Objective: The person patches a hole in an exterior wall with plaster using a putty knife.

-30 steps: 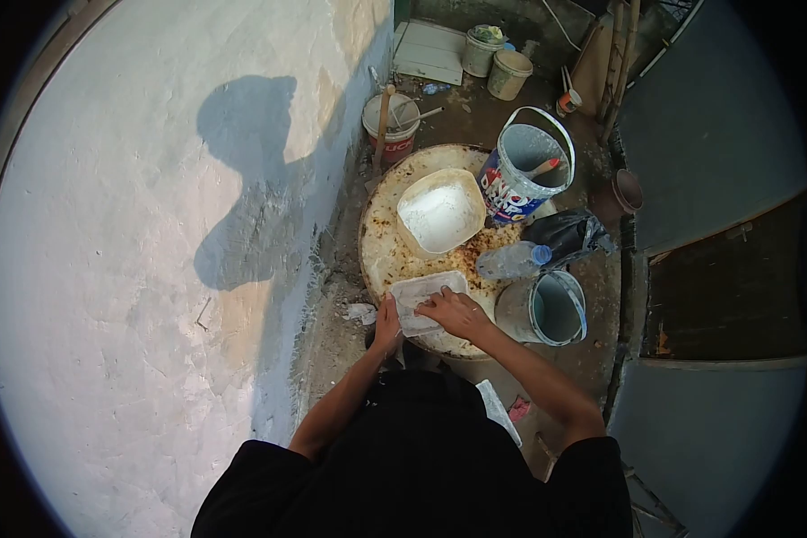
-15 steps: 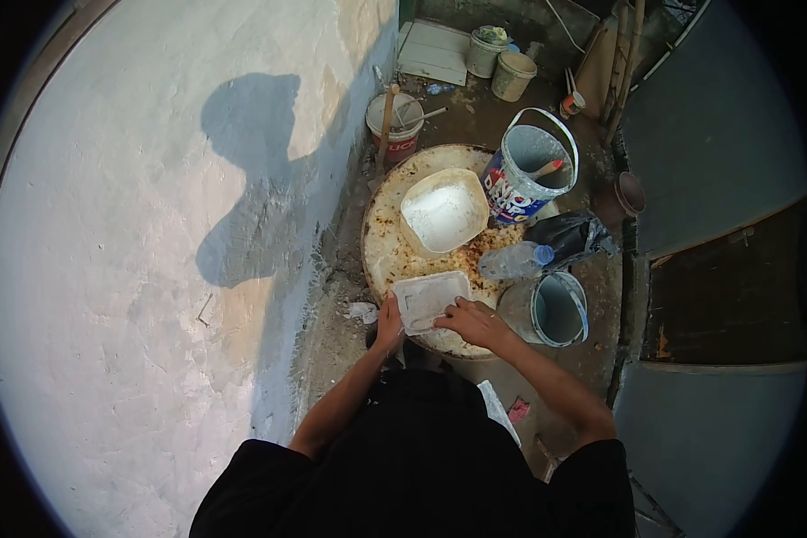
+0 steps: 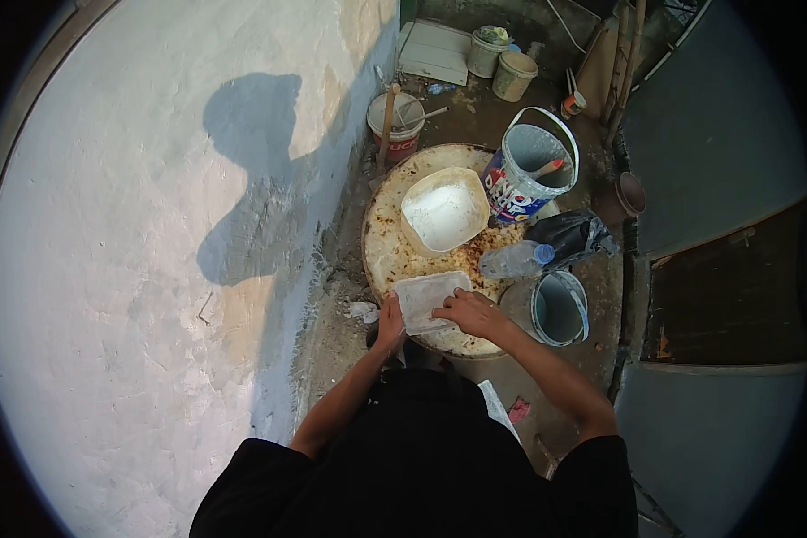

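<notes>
Now the left hand (image 3: pixel 390 323) is closing round the left edge of a shallow rectangular tray (image 3: pixel 420 303) at the near side of the round tabletop (image 3: pixel 384 238); the right hand (image 3: pixel 477 316), fingers half-curled, is shifting off its middle, exposing more inside. Whether they're pinching anything, I can't tell.

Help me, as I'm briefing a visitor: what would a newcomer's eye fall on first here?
Probably the large dark shadow on the pale wall at left. Next, the bright white powder in the tub on the round table, beside a boldly lettered bucket. Nearer the wearer, the left hand holds a tray at its edge, the right hand over its other side.
</notes>
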